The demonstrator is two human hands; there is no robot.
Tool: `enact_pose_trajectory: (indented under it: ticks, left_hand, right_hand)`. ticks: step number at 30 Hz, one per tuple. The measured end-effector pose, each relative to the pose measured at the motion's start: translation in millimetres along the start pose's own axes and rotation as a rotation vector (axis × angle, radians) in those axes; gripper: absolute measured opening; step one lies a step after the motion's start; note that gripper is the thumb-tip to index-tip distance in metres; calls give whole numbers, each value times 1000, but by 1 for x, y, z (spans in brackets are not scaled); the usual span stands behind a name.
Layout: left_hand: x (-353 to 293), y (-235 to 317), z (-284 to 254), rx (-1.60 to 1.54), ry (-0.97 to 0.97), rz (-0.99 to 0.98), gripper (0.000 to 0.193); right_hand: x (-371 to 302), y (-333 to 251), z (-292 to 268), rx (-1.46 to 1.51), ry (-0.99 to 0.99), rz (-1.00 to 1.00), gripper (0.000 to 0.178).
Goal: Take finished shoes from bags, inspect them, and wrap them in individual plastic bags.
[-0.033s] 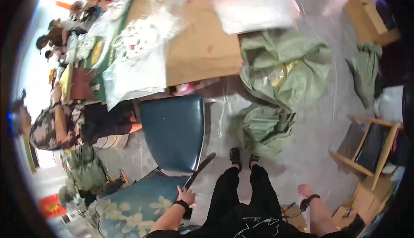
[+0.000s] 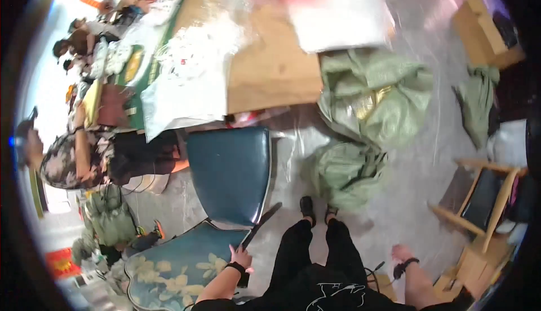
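My left hand (image 2: 241, 256), with a dark band at its wrist, is at the edge of a chair (image 2: 228, 175). The chair has a smooth dark blue panel and a blue panel with pale flowers. The fingers are apart, and at least one seems to touch the flowered panel's edge. Out to the right, away from other things, hangs my right hand (image 2: 402, 253). Its fingers look loosely curled with nothing visible in them. Beyond my feet stand a smaller green woven sack (image 2: 346, 175) and a larger open one (image 2: 400, 113) with something yellowish in clear plastic inside.
A table ahead carries brown cardboard (image 2: 273, 68), a clear plastic bag (image 2: 186, 105) and white plastic sheeting (image 2: 338, 18). Another person (image 2: 81, 156) in a patterned shirt works at the left. To the right are a wooden-framed stool (image 2: 479, 198) and cardboard boxes (image 2: 479, 29).
My view has shifted slightly, so the table and sacks appear a little lower and further right. My left hand stays at the chair; my right hand has barely moved.
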State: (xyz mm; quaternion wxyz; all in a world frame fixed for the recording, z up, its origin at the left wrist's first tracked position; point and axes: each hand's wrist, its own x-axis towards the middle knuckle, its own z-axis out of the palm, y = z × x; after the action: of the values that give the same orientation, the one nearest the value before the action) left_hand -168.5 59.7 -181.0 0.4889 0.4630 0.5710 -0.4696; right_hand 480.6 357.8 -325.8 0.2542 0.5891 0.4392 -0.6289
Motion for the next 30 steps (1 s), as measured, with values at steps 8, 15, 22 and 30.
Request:
enact_pose_trajectory:
  ticks: [8,15,22,30]
  left_hand:
    - [27,-21,-1,-256,70,-288,90]
    - [8,-46,16,-592,58,-278,84]
    - [24,-10,79,-447,124,-309,78]
    - [7,4,94,-377,100,-244,50]
  right_hand:
    - [-60,-162,-59,-17,428,-38,29]
    - [-88,-336,1,-60,367,-396,33]
    - [-86,-346,47,-376,231,-404,31]
    - [-81,-317,57,-192,170,27,29]
